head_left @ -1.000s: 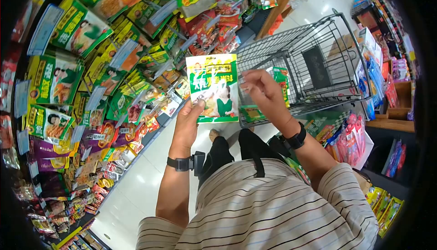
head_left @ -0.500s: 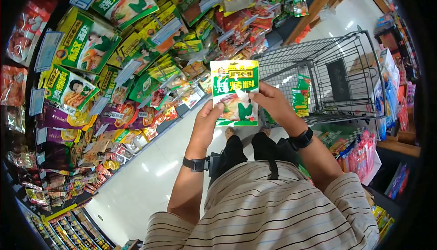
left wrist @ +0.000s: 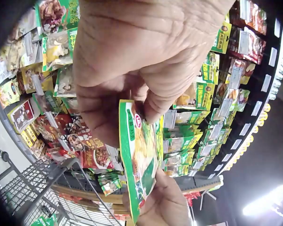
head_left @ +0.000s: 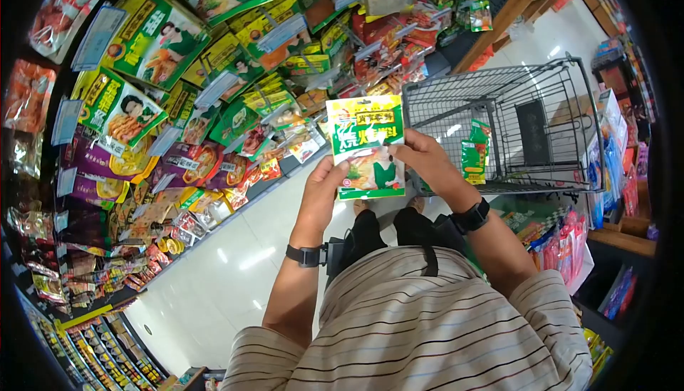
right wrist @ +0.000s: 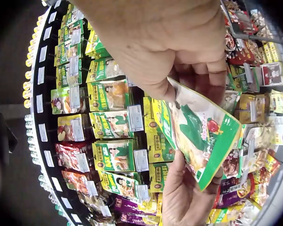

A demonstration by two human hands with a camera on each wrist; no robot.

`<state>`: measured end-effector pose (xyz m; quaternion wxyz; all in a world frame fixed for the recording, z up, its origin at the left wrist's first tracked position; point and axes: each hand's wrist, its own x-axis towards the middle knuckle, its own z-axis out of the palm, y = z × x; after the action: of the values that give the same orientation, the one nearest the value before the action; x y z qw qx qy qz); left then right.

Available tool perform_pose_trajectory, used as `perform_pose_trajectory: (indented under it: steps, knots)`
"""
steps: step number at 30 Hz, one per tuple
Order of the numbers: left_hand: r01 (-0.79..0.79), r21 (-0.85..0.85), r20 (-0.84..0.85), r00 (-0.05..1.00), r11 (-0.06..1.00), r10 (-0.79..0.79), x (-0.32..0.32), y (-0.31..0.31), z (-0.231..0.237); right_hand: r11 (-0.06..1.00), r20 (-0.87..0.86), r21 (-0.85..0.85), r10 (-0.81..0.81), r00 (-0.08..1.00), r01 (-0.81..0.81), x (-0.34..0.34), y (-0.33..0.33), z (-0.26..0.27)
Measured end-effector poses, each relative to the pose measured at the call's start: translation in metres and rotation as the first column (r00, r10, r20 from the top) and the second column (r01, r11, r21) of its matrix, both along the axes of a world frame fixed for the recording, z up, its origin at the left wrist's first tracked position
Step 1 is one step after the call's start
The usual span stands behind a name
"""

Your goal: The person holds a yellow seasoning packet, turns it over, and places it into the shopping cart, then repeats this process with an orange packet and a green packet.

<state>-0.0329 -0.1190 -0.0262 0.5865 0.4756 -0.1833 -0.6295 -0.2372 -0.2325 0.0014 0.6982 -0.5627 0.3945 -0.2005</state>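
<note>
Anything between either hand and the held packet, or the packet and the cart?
Left hand and right hand grip the packet, nothing between. Toward the cart, only the right hand visibly intervenes, at the packet's right edge.

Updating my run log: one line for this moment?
left hand: pinches packet, left edge | right hand: pinches packet, right edge | cart: green packets inside

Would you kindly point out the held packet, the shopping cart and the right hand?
Held packet [head_left: 367, 147], head view: its printed front.
Shopping cart [head_left: 531, 132], head view: its dark panel.
Right hand [head_left: 433, 168], head view: its thumb side.
</note>
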Motion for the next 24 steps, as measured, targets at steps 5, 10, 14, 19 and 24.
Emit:
perform_pose_trajectory:
  steps: [5, 10, 14, 19, 24]
  knots:
    - [-0.012, 0.003, 0.026, 1.0, 1.0, 0.012, -0.002, 0.008, 0.004, 0.999, 0.047, 0.041, -0.013, 0.999, 0.011, 0.008, 0.011, 0.01]
    - [-0.05, -0.013, 0.064, 0.997, 0.999, 0.051, 0.002, 0.016, 0.005, 0.998, -0.005, -0.017, 0.056, 0.998, -0.056, 0.018, 0.015, 0.028]
    - [-0.058, -0.027, 0.088, 0.994, 0.998, 0.06, 0.007, 0.022, 0.013, 0.998, 0.149, 0.007, 0.056, 0.987, -0.058, 0.031, 0.021, 0.015]
    - [-0.042, -0.028, 0.142, 0.989, 0.999, 0.046, 0.013, 0.036, 0.023, 0.992, 0.089, -0.095, 0.097, 0.991, -0.089, 0.04, 0.021, 0.008]
    - [-0.095, -0.062, 0.227, 0.968, 0.993, 0.107, 0.022, 0.042, 0.031, 0.984, 0.138, -0.119, 0.148, 0.979, -0.132, 0.055, 0.025, 0.024]
